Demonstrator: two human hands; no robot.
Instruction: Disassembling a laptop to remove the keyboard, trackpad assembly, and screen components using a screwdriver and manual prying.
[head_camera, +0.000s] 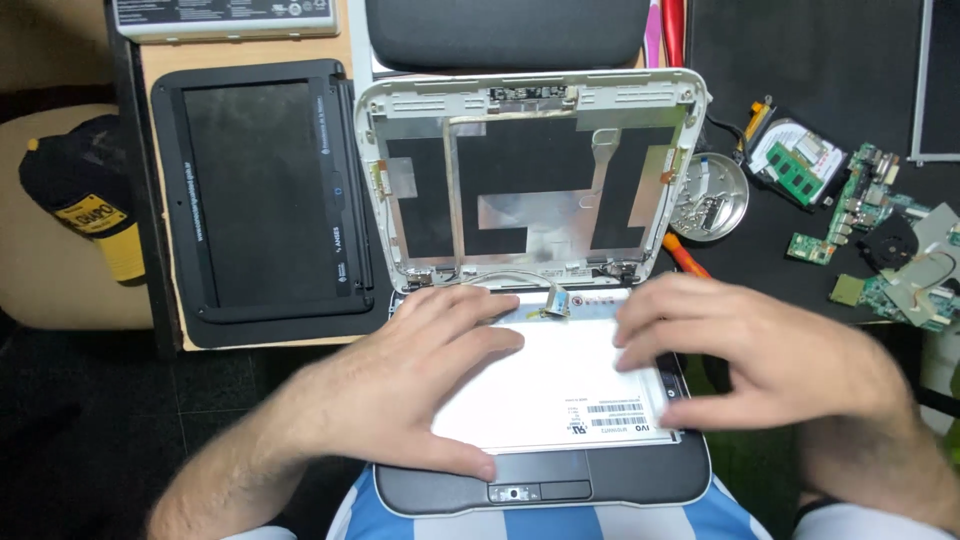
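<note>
Small white and dark grey laptop (640, 480) on my lap, lid shell (530, 180) standing open at the far side. One laptop in work.

Progress, as I judge it: the black rectangular screen bezel (265, 200) is already off and lies flat on the wooden desk (250, 55) to the left. The thin white-backed display panel (560, 380) is out of the lid and lies face down over the keyboard, back side up with its barcode stickers showing. The bare lid shows foil tape and black insulating patches, no panel in it. The panel's flat cable connector (553, 303) at the far edge appears attached, so unplugging looks like what remains; I cannot tell for certain.

My left hand (420, 380) lies flat and spread on the panel's left half, thumb along its near edge, pressing rather than gripping. My right hand (760, 350) rests loosely open over the panel's right edge, fingers pointing left toward the connector; it grips nothing that I can see.

Right of the lid: one round metal dish (712, 200) of screws and small parts, one hard drive (800, 160) with a green memory module on it, several green circuit boards (865, 210); exact count unclear.
</note>
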